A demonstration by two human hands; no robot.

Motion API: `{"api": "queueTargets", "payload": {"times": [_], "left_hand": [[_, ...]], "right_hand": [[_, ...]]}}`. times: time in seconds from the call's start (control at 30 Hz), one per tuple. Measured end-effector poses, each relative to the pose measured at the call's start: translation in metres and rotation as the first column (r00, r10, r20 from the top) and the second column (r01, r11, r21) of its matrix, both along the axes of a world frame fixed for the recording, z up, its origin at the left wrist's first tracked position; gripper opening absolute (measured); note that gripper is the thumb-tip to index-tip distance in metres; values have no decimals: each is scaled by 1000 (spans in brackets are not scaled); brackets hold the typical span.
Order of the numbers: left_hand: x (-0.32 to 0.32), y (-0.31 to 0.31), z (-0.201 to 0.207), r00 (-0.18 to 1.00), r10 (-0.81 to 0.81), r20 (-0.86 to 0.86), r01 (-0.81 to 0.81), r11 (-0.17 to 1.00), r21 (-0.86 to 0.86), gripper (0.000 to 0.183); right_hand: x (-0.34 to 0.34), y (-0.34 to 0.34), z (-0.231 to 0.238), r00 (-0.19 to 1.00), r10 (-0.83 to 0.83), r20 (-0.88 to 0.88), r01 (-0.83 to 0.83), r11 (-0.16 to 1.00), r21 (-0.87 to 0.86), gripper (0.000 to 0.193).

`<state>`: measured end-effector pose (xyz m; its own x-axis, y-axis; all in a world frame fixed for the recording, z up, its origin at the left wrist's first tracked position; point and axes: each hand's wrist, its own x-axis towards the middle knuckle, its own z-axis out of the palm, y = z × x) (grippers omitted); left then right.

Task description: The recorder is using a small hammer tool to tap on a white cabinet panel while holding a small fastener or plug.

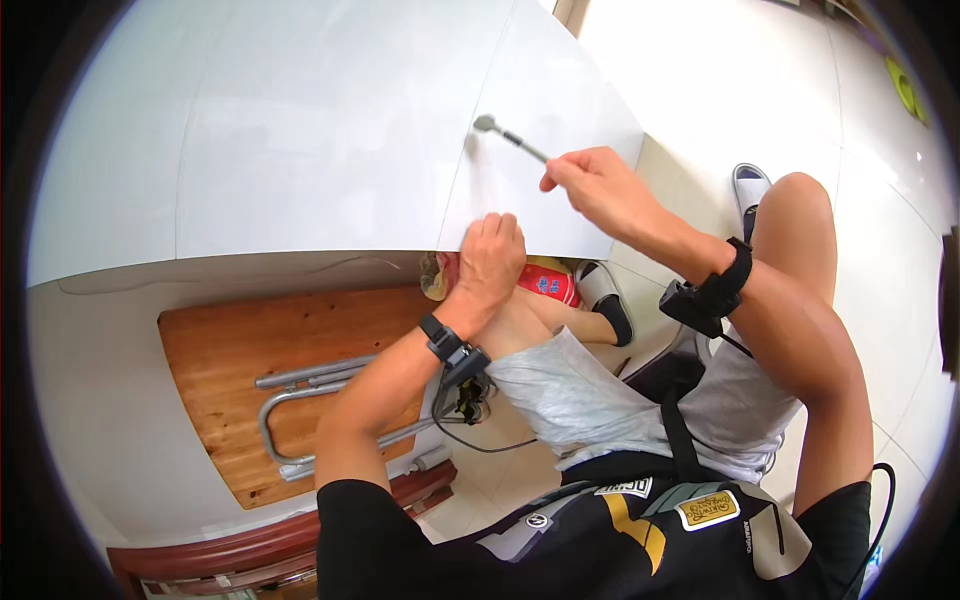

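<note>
In my right hand (603, 195) is a slim grey tool (512, 138) with a small blunt head and dark bands on its shaft, much like a small hammer. That hand is closed round the handle end, and the head points left, over the glossy white panel (330, 130). My left hand (491, 258) rests at the panel's near edge with its fingers curled. Whether it grips the edge or some small thing is hidden. A pale, blurred reflection shows on the panel between the tool's head and the left hand.
Left of my legs, a wooden board (225, 370) with folded grey metal legs (310, 378) leans by the wall. A red container (550, 282) stands under the panel's edge, near my slippered foot (605, 300). Dark red wooden furniture (250, 548) lies lower left; pale floor tiles (740, 80) spread right.
</note>
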<state>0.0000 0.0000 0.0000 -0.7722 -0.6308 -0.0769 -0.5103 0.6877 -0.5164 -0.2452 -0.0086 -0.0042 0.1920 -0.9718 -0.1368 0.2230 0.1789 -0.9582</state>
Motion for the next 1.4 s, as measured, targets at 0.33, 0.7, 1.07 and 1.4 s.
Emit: {"api": "queueTargets", "payload": {"times": [0.33, 0.7, 1.07, 1.4], "left_hand": [[-54, 114, -74, 813, 273, -513, 1, 882, 471, 9], [-49, 90, -153, -8, 569, -823, 239, 800, 550, 21], [-60, 75, -142, 163, 657, -736, 214, 705, 676, 17], [-68, 71, -128, 382, 704, -599, 90, 616, 782, 24]], "right_hand": [[31, 34, -6, 950, 311, 26, -311, 950, -9, 35], [68, 49, -47, 997, 69, 18, -62, 968, -245, 39], [60, 60, -21, 966, 246, -84, -253, 963, -93, 36], [60, 60, -39, 982, 153, -110, -165, 980, -113, 40]]}}
